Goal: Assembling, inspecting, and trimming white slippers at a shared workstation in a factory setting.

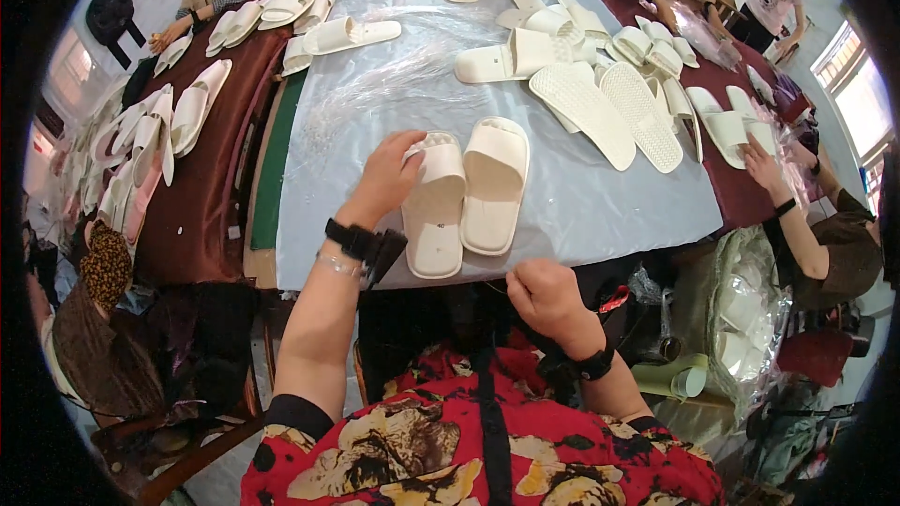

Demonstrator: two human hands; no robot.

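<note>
Two cream slippers lie side by side before me on the pale blue table cover, toes pointing away. My left hand (386,173) is at the toe end of the left slipper (434,230), its fingers curled over the outer edge of the strap. The right slipper (495,187) rests against its partner, slightly farther from me, with no hand on it. Just off the table's near edge, my right hand (553,302) is closed in a fist. Whatever may be inside that fist is hidden. Both wrists wear black bands.
Several loose cream slippers (581,112) are heaped at the right back. Clear plastic film (389,84) is spread at the left back. Dark red-brown covers (202,215) flank the blue one. At the right, a co-worker's hand (764,169) touches slippers. A bag of white items (745,319) stands below.
</note>
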